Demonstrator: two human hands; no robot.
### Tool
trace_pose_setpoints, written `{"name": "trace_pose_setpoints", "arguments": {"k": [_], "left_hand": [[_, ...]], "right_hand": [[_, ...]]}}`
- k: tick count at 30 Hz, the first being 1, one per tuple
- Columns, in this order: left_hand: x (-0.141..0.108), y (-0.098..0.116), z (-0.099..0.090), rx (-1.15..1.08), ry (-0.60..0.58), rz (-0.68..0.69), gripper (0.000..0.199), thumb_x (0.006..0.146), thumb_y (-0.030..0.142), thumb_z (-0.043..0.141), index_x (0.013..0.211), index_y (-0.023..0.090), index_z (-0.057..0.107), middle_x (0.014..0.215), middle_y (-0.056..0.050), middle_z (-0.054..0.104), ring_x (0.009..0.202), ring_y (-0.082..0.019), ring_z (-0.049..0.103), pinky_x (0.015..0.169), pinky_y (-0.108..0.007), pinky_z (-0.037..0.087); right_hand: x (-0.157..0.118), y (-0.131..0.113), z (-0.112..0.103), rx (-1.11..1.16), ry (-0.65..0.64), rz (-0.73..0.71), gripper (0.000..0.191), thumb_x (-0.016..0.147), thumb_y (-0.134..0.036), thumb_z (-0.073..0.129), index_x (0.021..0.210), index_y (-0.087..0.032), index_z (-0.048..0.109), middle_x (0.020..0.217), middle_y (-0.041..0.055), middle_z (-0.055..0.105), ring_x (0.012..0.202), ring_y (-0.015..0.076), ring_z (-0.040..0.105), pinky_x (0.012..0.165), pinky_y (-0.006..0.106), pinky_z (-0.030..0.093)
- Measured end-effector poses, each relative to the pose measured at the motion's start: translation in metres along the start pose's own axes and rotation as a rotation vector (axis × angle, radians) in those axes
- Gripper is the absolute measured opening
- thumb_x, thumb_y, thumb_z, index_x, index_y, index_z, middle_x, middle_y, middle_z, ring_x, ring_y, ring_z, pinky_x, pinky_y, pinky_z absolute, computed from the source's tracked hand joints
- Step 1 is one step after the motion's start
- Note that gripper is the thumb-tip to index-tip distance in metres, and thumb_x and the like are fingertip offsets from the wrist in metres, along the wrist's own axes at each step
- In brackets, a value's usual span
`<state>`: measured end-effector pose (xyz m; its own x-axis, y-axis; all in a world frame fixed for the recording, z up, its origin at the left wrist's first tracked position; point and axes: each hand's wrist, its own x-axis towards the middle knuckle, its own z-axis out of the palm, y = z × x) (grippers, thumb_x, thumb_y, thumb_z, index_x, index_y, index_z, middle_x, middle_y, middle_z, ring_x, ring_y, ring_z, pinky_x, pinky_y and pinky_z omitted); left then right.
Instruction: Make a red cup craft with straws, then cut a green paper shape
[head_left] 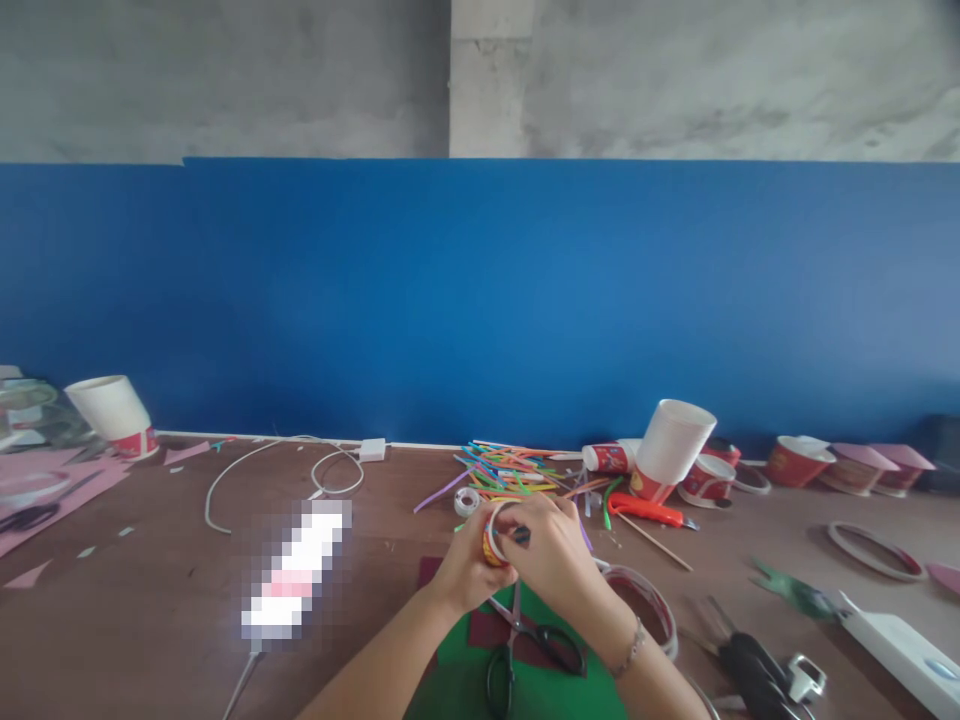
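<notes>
A small paper cup piece (493, 535) with a white rim and a yellow and red side is held between my hands at the lower middle. My left hand (471, 562) is wrapped round its left side. My right hand (551, 540) is bent over its opening, with the fingertips at or inside the rim; whether they pinch anything is hidden. Below my hands, black-handled scissors (516, 628) lie partly open on green paper (457, 690) and dark red pieces (484, 630). A tape roll (466, 501) rests just behind my left hand.
Coloured strips (510, 465) lie behind my hands. To the right are an orange cutter (646, 510), a wooden stick (658, 543), tall white cups (679, 440) and cut rings (876, 552). A lit phone (296, 575) with a cable and pink paper (82, 490) are at left.
</notes>
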<state>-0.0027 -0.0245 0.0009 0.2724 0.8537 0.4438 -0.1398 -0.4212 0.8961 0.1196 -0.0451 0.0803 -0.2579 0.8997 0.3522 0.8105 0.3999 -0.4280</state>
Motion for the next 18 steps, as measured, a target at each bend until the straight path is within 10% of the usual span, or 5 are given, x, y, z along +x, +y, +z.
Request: {"name": "trace_pose_setpoints", "arguments": {"k": [18], "left_hand": [[-0.002, -0.014, 0.0, 0.083, -0.007, 0.003, 0.063, 0.057, 0.011, 0.071, 0.115, 0.02, 0.048, 0.108, -0.007, 0.058, 0.098, -0.024, 0.055, 0.085, -0.036, 0.043]], "right_hand": [[0.0, 0.006, -0.004, -0.065, -0.048, -0.087, 0.021, 0.068, -0.007, 0.051, 0.057, -0.021, 0.062, 0.067, -0.0005, 0.067, 0.08, 0.018, 0.054, 0.08, 0.034, 0.025]]}}
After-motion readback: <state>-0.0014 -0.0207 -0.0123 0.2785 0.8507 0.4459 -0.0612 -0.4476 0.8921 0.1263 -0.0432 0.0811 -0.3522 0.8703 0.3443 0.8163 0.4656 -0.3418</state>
